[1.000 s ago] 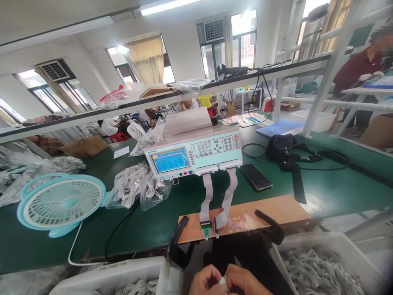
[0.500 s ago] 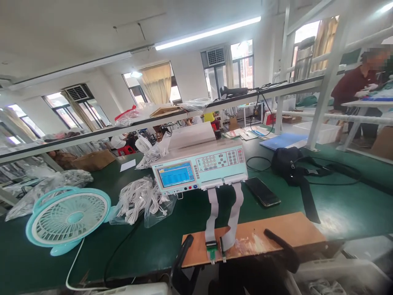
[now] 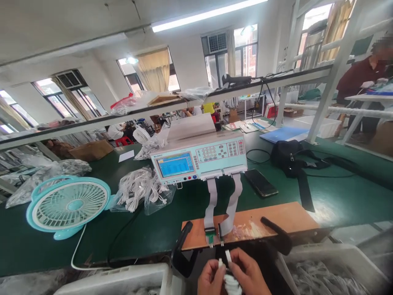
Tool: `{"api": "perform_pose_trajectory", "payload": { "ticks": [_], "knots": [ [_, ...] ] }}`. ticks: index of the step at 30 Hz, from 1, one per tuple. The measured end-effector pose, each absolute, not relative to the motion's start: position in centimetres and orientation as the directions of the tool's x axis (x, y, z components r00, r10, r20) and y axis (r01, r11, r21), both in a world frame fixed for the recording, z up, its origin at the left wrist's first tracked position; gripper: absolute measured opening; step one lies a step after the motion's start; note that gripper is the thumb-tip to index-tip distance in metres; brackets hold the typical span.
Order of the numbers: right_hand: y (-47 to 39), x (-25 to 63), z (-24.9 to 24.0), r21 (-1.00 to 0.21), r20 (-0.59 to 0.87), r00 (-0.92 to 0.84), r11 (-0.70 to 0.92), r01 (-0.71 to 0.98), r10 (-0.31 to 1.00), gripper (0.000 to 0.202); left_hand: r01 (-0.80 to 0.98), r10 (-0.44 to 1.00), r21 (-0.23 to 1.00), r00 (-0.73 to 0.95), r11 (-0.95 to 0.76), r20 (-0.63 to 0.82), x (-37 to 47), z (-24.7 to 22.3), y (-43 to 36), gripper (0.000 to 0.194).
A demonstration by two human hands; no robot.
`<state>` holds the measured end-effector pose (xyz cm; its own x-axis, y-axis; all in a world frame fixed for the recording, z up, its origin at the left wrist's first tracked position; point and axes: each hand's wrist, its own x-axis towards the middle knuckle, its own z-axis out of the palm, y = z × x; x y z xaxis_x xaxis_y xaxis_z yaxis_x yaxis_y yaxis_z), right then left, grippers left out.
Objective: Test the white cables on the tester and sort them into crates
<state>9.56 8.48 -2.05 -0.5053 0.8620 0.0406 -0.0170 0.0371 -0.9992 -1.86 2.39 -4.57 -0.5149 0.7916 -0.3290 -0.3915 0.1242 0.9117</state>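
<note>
My left hand (image 3: pixel 209 279) pinches one end of a white cable (image 3: pixel 232 284), its small white plug pointing up. In my right hand (image 3: pixel 248 272) is another white plug (image 3: pixel 227 256), and the coiled white cord hangs between the two hands. Just beyond the fingers, a green circuit board (image 3: pixel 211 237) and a second small connector (image 3: pixel 221 239) sit at the front edge of an orange-brown board (image 3: pixel 258 221). Grey ribbon cables (image 3: pixel 211 200) link them to a tester (image 3: pixel 199 157) with a lit blue screen. Both plugs are apart from those connectors.
A turquoise fan (image 3: pixel 73 205) and bagged white cables (image 3: pixel 135 188) are at left. A phone (image 3: pixel 260 182) and a black bag (image 3: pixel 285 157) lie at right. White bins (image 3: pixel 166 272) flank my hands, the right bin (image 3: pixel 346 254) holding cables. A co-worker (image 3: pixel 357 80) is far right.
Both my hands have come into view at the bottom, holding a white cable. The view has tilted down somewhat, so the bins show more.
</note>
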Motion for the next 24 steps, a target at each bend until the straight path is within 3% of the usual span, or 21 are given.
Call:
{"api": "perform_pose_trajectory", "payload": {
  "ticks": [8, 24],
  "knots": [
    [8.6, 7.9, -2.0, -0.978, -0.128, -0.422, -0.186, -0.099, 0.898, 0.03, -0.519, 0.754, 0.838, -0.481, 0.166, -0.447, -1.4, -0.2, 2.1, 0.032],
    [8.7, 7.5, -1.3, -0.941, -0.187, -0.439, -0.288, -0.176, 0.879, 0.035, -0.468, 0.798, 0.867, -0.45, 0.172, -0.401, -2.7, -1.6, 2.4, 0.031]
  ]
}}
